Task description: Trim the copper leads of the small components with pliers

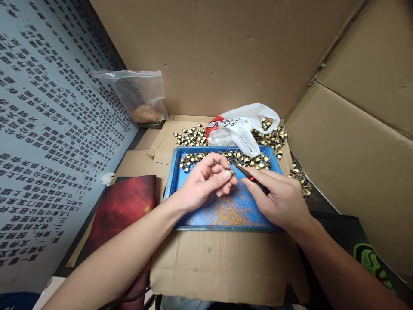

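My left hand (206, 181) pinches a small yellow and black component (231, 172) between thumb and fingers, above a blue tray (171, 181). My right hand (277, 196) grips a black and red tool (250, 175), its tip touching the component. Thin copper wire scraps (230, 209) lie in the tray under both hands. Several more of the small components (226, 158) line the tray's far edge.
Heaps of the same components (190, 137) lie on cardboard behind the tray, beside a white plastic bag (240, 127). A clear bag with brown material (145, 101) stands at the back left. A dark red notebook (124, 206) lies left of the tray. Cardboard walls enclose the back and right.
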`<state>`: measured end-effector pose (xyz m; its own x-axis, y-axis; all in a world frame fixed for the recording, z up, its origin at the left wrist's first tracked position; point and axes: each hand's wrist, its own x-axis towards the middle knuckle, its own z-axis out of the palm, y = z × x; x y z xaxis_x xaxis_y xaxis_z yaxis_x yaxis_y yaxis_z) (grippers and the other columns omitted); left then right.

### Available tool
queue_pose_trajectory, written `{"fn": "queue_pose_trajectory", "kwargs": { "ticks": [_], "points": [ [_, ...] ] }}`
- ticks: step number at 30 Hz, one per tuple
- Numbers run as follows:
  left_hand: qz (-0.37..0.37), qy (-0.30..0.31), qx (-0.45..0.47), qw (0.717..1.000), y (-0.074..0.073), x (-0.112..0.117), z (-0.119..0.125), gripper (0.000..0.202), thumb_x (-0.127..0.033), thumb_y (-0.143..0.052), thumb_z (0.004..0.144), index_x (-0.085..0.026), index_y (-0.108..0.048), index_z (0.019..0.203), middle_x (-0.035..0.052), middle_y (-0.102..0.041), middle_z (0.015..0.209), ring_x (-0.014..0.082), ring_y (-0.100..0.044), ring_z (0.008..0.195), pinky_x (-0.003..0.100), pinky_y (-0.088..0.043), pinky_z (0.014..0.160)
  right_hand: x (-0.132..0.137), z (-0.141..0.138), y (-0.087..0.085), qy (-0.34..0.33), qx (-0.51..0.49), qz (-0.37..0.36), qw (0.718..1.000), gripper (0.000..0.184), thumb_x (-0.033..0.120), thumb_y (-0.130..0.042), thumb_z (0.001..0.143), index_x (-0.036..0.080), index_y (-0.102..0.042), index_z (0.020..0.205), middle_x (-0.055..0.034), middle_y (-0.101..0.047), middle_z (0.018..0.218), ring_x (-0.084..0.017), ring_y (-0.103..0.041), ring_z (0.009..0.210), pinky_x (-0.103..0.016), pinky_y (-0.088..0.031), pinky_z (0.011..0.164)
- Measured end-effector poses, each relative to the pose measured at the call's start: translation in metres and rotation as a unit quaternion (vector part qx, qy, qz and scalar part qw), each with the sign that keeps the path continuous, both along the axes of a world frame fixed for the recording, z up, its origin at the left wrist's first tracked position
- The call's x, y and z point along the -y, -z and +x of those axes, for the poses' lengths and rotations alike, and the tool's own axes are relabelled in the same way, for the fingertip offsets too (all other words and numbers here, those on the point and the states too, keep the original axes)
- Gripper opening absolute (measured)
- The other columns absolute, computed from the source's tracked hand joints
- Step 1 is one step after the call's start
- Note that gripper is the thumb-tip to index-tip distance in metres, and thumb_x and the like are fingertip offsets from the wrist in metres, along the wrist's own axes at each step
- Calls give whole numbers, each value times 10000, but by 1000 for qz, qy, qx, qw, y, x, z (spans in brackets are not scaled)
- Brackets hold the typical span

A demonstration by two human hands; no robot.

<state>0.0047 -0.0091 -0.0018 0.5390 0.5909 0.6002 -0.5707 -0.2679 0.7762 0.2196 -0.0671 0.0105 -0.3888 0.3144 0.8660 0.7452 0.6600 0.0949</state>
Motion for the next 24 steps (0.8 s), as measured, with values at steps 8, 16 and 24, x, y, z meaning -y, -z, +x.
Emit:
{"fn": "queue_pose_trajectory", "kwargs": {
  "ticks": [8,16,24],
  "points": [
    [30,-10,-12,999,-2,6,-4,284,-347,-770,1006,-196,-536,1060,39,-736,933,87,-648,695,183,-489,589,-8,7,-3,83,-87,12,993,225,271,-684,1024,176,-854,1137,-100,-866,987,-233,-784,678,-347,-636,685],
    [33,-3,-1,999,-1,2,-3,310,-348,-757,1023,-204,-499,1117,43,-757,978,85,-677,707,172,-501,587,-14,11,-3,85,-85,4,993,235,274,-720,994,128,-841,1134,-133,-856,1014,-263,-811,809,-346,-623,709],
    [65,-83,-16,994,4,0,0,312,-374,-771,997,-186,-564,1136,85,-776,1006,175,-768,895,240,-584,697,-17,6,4,67,-104,12,992,225,270,-734,983,129,-819,1137,-128,-853,1045,-258,-818,863,-363,-657,810]
  ]
}}
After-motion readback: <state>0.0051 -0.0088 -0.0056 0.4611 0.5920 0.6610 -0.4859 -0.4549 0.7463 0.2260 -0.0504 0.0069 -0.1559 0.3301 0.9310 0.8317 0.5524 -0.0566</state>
